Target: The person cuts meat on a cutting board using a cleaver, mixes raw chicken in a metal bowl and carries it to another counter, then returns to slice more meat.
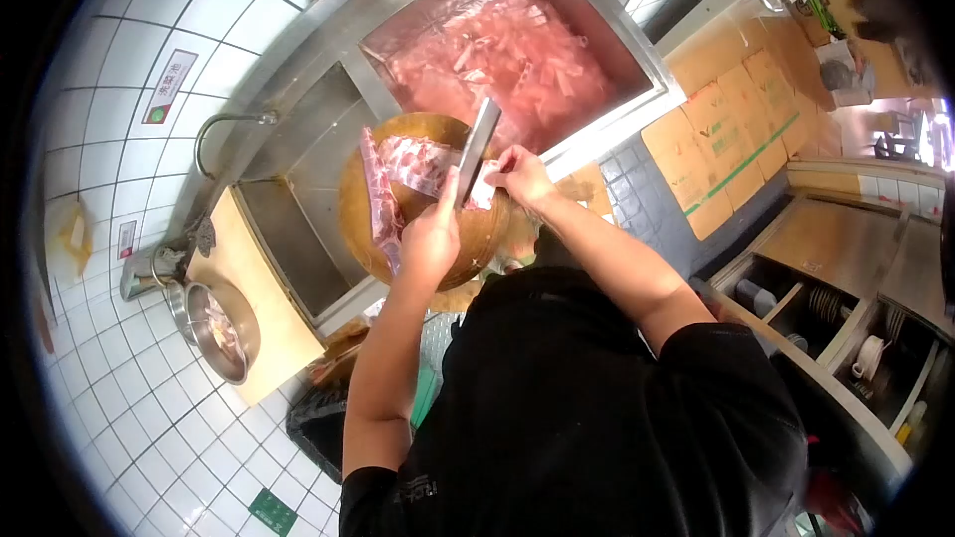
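Left hand (431, 242) gripping cleaver (481, 144), fingers wrapped round the handle end, blade tilted up and away from the body. Right hand (522, 177) pinching a small meat piece (483, 187) just beside the blade, fingertips bunched. Cleaver and that piece are over the round chopping block (468, 249), which straddles the sink area in front of the person. Same block: long meat strip (380, 199) along the left side, more cut meat (416, 164) between strip and blade.

Writing: wall sign (169, 87) on the tiles, tilted, appears to read 洗菜池, green mark at one end, smaller print not legible. Second small label (126, 239) lower on the wall, too small to read. Green sticker (272, 512) near the bottom edge, white print unreadable. Pale lettering on black shirt (587, 418), can't make out. Cardboard (726, 139) on the floor at right has a green stripe and faint marks, unreadable.

Hard to see: cleaver handle mostly covered by left hand; whether the blade edge touches meat or block, can't tell. Meat piece partly behind right fingers. Sink (622, 25) holds many pieces in pinkish water, lower ones blurred. Metal bowl (246, 323) on the pale table (288, 348), contents unclear. Frame corners black, right-hand far end overexposed.
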`<move>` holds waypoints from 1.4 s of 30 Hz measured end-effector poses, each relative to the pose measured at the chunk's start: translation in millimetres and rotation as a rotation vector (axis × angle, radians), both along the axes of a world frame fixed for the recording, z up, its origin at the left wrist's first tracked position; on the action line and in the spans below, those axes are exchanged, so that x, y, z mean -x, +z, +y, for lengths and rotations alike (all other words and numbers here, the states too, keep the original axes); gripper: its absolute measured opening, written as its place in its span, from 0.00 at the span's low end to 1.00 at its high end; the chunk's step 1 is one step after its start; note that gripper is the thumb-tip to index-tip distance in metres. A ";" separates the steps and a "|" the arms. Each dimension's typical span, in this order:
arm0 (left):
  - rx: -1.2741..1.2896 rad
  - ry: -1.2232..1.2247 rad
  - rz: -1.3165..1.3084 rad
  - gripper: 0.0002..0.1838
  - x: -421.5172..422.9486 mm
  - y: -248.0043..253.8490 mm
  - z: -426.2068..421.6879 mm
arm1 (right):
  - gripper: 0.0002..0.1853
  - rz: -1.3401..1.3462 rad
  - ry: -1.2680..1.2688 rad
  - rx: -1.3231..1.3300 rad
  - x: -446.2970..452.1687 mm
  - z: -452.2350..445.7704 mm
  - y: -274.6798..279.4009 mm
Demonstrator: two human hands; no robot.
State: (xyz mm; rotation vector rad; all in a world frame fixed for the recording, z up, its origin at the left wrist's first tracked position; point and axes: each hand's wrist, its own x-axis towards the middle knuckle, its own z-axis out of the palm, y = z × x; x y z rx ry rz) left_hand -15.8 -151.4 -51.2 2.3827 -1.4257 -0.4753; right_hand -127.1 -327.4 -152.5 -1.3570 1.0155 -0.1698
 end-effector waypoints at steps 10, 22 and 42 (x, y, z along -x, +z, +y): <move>0.284 0.164 -0.080 0.38 -1.7 37.8 47.9 | 0.09 -0.180 -0.527 -0.139 8.5 -121.0 -33.7; 0.035 0.006 -0.113 0.39 -2.3 32.1 71.0 | 0.20 0.223 0.255 0.462 -29.9 -8.9 16.6; -0.150 -0.082 -0.059 0.43 -41.9 5.5 -1.1 | 0.17 0.118 0.071 0.292 -37.6 28.9 42.7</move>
